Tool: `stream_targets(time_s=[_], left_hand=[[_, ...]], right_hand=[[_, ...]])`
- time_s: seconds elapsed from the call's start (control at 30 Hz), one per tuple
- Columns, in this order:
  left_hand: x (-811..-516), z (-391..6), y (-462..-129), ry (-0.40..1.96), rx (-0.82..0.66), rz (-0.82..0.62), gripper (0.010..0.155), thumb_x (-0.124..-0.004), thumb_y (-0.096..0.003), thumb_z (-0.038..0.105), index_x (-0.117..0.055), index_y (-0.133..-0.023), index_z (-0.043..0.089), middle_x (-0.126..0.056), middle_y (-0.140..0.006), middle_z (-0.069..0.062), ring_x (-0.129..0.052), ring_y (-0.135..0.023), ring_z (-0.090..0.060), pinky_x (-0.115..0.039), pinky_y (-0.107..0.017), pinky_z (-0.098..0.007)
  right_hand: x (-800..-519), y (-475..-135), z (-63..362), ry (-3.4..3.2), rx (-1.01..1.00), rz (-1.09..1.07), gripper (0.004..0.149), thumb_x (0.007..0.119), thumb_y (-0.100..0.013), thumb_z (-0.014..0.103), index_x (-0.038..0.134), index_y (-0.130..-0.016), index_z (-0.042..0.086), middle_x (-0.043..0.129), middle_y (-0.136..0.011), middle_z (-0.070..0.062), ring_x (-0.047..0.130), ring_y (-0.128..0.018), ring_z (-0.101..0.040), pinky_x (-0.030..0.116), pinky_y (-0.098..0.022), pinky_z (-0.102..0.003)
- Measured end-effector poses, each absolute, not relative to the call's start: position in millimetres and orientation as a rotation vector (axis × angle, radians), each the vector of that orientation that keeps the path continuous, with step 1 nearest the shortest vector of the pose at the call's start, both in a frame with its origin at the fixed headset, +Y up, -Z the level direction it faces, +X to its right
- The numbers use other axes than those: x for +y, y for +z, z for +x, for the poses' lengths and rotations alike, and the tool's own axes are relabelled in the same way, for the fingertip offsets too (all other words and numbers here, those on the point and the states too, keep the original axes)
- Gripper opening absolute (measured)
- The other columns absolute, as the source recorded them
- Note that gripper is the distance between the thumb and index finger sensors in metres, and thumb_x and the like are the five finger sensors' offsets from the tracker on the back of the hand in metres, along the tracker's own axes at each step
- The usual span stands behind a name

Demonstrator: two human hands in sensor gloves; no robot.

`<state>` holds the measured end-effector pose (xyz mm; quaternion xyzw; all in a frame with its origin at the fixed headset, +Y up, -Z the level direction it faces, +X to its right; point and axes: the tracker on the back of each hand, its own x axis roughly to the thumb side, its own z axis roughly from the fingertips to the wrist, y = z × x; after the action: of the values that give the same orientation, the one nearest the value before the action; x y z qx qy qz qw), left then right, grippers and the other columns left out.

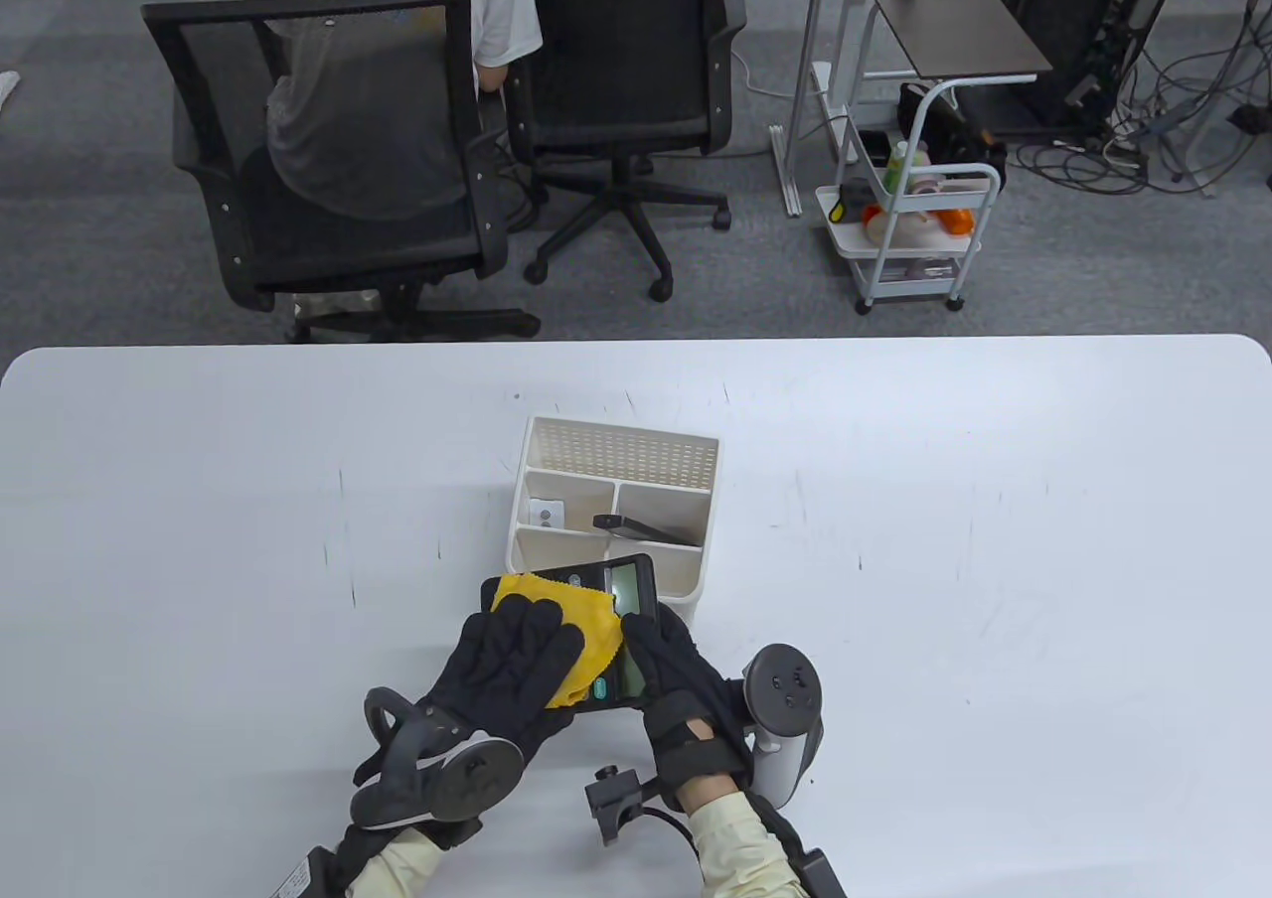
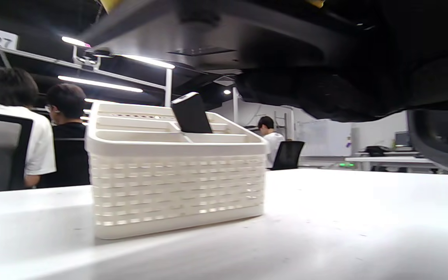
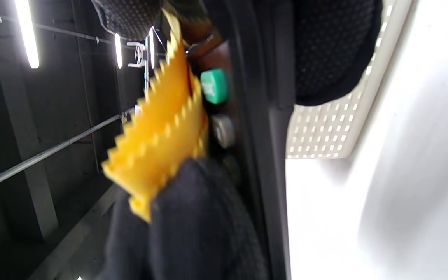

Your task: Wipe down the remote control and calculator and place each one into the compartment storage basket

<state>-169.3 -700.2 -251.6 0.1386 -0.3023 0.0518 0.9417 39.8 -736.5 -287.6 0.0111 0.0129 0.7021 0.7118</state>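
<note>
A black calculator (image 1: pixel 628 595) is held just in front of the white compartment basket (image 1: pixel 614 453); my right hand (image 1: pixel 664 662) grips its right edge. A yellow cloth (image 1: pixel 568 617) lies across the calculator's keys, and my left hand (image 1: pixel 517 652) presses on it with flat fingers. A black remote control (image 1: pixel 646 529) leans in the basket's right middle compartment. In the left wrist view the remote (image 2: pixel 191 114) sticks up out of the basket (image 2: pixel 177 182), with the calculator's underside (image 2: pixel 208 23) overhead. The right wrist view shows the cloth (image 3: pixel 161 128) beside a green key (image 3: pixel 214 86).
The basket's left middle compartment holds a small white item (image 1: pixel 546 514). The white table (image 1: pixel 994 560) spreads wide on both sides. Beyond its far edge stand office chairs (image 1: pixel 328 153) with a seated person, and a white trolley (image 1: pixel 914 232).
</note>
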Motion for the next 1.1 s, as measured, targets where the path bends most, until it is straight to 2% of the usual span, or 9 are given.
stream_targets(time_s=[0.1,0.27,0.5,0.77,0.93,1.1], left_hand=[[-699,-171,-253,0.133,-0.611,0.272,0.059,-0.053,-0.0528,0.049,-0.051,-0.109,0.031,-0.047,-0.115,-0.003,-0.048,-0.109,-0.034,-0.050,-0.077,-0.051],[-696,-186,-259,0.156,-0.506,0.276,0.059,-0.054,-0.0531,0.049,-0.051,-0.109,0.029,-0.048,-0.115,-0.003,-0.048,-0.108,-0.034,-0.049,-0.077,-0.051],[-697,-175,-255,0.105,-0.610,0.287,0.059,-0.054,-0.0529,0.049,-0.051,-0.109,0.030,-0.047,-0.115,-0.003,-0.048,-0.109,-0.034,-0.049,-0.077,-0.052],[-695,-195,-263,0.180,-0.470,0.262,0.059,-0.055,-0.0532,0.049,-0.050,-0.109,0.029,-0.047,-0.115,-0.004,-0.049,-0.108,-0.035,-0.051,-0.076,-0.052],[-696,-185,-258,0.099,-0.556,0.327,0.059,-0.055,-0.0530,0.049,-0.051,-0.109,0.030,-0.048,-0.115,-0.003,-0.049,-0.108,-0.035,-0.051,-0.077,-0.052],[-695,-192,-265,0.160,-0.481,0.299,0.059,-0.054,-0.0530,0.049,-0.050,-0.109,0.030,-0.048,-0.115,-0.003,-0.050,-0.108,-0.034,-0.051,-0.077,-0.051]], right_hand=[[-735,-288,40,1.581,0.034,0.039,0.063,0.064,-0.062,0.036,0.054,-0.105,-0.008,0.081,-0.090,-0.031,0.096,-0.063,-0.040,0.087,-0.042,-0.048],[-734,-289,40,1.578,0.044,0.059,0.063,0.064,-0.062,0.038,0.057,-0.104,-0.008,0.083,-0.089,-0.031,0.098,-0.061,-0.040,0.087,-0.040,-0.047],[-736,-289,37,1.585,0.048,0.078,0.063,0.064,-0.062,0.038,0.056,-0.105,-0.008,0.082,-0.089,-0.031,0.097,-0.062,-0.041,0.086,-0.041,-0.048],[-733,-289,32,1.614,0.059,0.116,0.063,0.065,-0.062,0.038,0.058,-0.104,-0.008,0.084,-0.088,-0.031,0.097,-0.061,-0.040,0.086,-0.041,-0.048],[-735,-288,30,1.604,0.059,0.123,0.063,0.064,-0.062,0.038,0.057,-0.105,-0.008,0.083,-0.089,-0.031,0.097,-0.062,-0.041,0.086,-0.041,-0.049],[-733,-290,35,1.602,0.063,0.125,0.063,0.064,-0.062,0.038,0.057,-0.105,-0.008,0.084,-0.089,-0.032,0.097,-0.061,-0.041,0.086,-0.041,-0.049]])
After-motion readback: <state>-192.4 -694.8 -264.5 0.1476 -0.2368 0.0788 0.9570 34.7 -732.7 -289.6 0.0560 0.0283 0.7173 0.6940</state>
